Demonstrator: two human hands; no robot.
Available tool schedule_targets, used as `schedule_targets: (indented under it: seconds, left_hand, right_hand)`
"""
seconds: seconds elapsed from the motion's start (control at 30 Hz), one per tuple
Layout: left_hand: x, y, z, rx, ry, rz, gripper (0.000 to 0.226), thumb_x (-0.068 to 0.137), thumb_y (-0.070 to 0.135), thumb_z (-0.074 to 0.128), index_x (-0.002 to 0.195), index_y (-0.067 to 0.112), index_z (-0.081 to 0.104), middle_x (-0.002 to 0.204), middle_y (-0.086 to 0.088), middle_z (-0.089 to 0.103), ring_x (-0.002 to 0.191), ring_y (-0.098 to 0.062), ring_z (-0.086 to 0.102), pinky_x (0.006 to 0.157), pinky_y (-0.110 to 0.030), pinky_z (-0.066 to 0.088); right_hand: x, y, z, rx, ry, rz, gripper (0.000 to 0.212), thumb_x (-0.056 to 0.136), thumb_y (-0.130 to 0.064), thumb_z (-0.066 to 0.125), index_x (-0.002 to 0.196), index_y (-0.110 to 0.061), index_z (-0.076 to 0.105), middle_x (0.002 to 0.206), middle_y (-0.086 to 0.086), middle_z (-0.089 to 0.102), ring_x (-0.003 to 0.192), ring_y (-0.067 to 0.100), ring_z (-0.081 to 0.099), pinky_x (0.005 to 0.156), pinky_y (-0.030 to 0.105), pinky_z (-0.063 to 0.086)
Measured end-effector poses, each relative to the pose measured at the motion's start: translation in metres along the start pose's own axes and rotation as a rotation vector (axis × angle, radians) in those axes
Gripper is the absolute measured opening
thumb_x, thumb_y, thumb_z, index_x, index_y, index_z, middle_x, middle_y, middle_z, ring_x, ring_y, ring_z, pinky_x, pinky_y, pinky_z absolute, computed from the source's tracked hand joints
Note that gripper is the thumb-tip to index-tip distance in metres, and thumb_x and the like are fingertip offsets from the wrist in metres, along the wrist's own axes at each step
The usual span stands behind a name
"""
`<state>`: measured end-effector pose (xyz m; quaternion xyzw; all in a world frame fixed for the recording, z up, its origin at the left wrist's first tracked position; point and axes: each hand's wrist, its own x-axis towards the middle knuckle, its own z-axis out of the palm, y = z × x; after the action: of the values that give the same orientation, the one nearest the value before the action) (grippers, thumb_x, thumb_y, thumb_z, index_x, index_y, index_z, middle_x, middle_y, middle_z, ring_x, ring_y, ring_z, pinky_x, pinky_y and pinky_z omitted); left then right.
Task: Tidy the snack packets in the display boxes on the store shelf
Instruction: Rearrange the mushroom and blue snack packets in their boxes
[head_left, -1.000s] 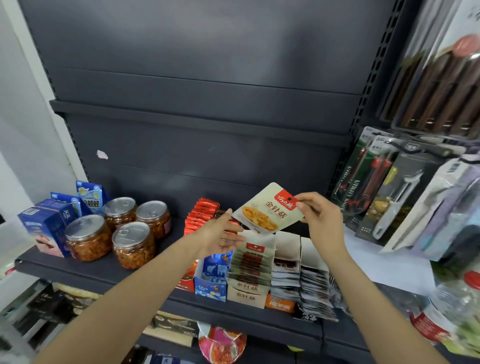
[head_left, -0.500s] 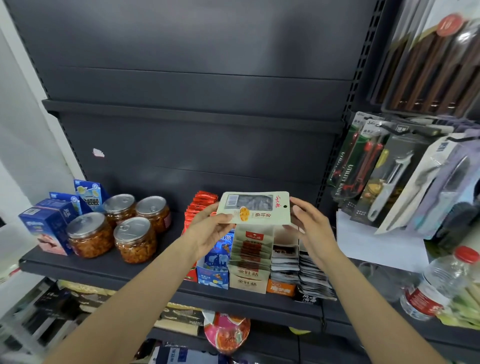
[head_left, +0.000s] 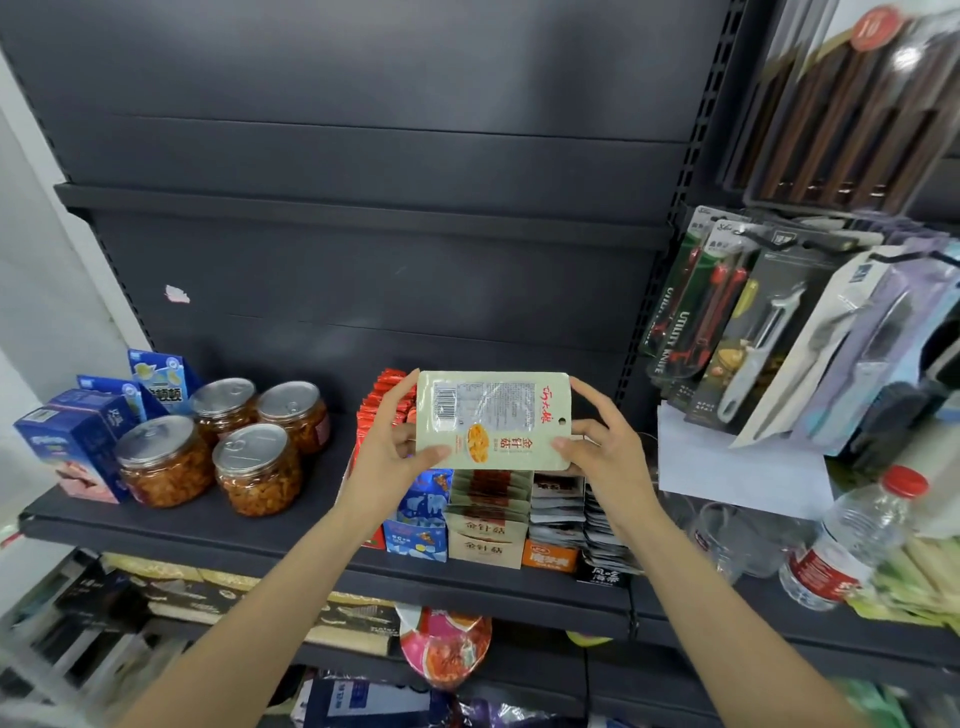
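I hold a beige snack packet (head_left: 493, 418) sideways in front of me, its back with the barcode facing me. My left hand (head_left: 387, 457) pinches its left edge and my right hand (head_left: 602, 452) pinches its right edge. Right below it stands the beige display box (head_left: 485, 543) of matching packets. Beside that box are a blue box (head_left: 418, 525), a row of red packets (head_left: 382, 402), an orange-fronted box (head_left: 550, 556) of white packets and a stack of dark packets (head_left: 605, 540).
Several lidded jars (head_left: 254, 467) and blue cartons (head_left: 78, 441) stand on the dark shelf (head_left: 208, 519) to the left. Packaged knives and peelers (head_left: 753, 332) hang on the right above a water bottle (head_left: 847, 545). More goods fill the lower shelf (head_left: 447, 649).
One second ago only my right hand held the packet, front side up. It has since turned over and level, and my left hand has taken its left edge.
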<state>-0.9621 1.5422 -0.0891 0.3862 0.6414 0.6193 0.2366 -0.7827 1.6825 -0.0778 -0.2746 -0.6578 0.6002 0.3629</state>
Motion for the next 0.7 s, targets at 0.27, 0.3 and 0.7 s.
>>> schedule_targets:
  seconds: [0.27, 0.3, 0.7]
  left_hand:
    - [0.003, 0.000, -0.001, -0.052, 0.000, -0.039, 0.075, 0.084, -0.005, 0.063, 0.135, 0.041, 0.033, 0.097, 0.027, 0.068, 0.094, 0.002, 0.065, 0.068, -0.017, 0.054]
    - [0.005, 0.000, -0.001, -0.074, -0.004, -0.057, 0.075, 0.085, -0.006, 0.062, 0.135, 0.041, 0.034, 0.100, 0.023, 0.069, 0.094, 0.000, 0.066, 0.068, -0.019, 0.055]
    - [0.025, -0.006, -0.006, -0.414, -0.192, -0.381, 0.042, 0.091, 0.000, 0.054, 0.126, 0.024, 0.057, 0.112, -0.012, 0.069, 0.095, -0.021, 0.061, 0.064, -0.022, 0.051]
  right_hand:
    - [0.000, -0.002, 0.001, -0.046, -0.055, -0.032, 0.066, 0.085, 0.004, 0.061, 0.133, -0.038, 0.042, 0.094, 0.010, 0.068, 0.090, 0.018, 0.068, 0.073, 0.032, 0.058]
    - [0.001, -0.004, 0.000, -0.044, -0.056, -0.028, 0.064, 0.087, 0.003, 0.060, 0.132, -0.039, 0.043, 0.094, 0.010, 0.068, 0.090, 0.017, 0.068, 0.072, 0.033, 0.058]
    - [0.019, -0.002, -0.012, -0.365, 0.037, -0.256, 0.037, 0.081, 0.003, 0.066, 0.103, -0.027, 0.066, 0.127, -0.005, 0.049, 0.111, 0.002, 0.051, 0.094, 0.023, 0.047]
